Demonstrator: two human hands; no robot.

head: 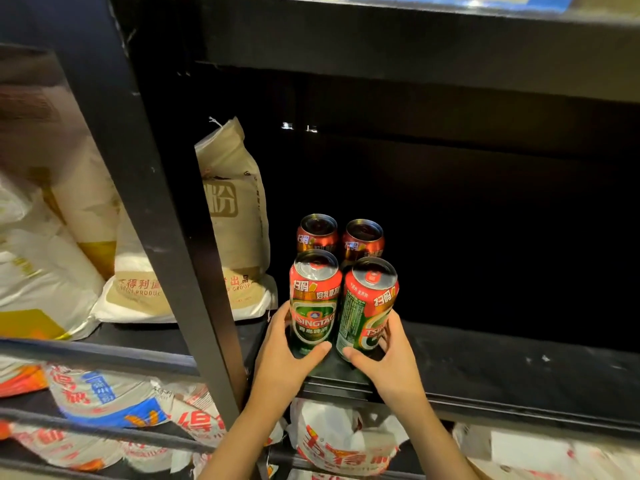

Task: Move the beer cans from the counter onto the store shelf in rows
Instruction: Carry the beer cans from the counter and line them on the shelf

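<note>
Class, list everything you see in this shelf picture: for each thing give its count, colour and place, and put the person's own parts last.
beer cans: four, red and green, two rows of two on the black shelf; front pair held.
flour sack: one, beige, upright, left of the cans.
white sacks: several, white with gold, left bay behind the black upright post.
printed bags: several, white with red and blue, lower shelf.
left hand: one, grips the front-left can.
right hand: one, grips the front-right can.
</note>
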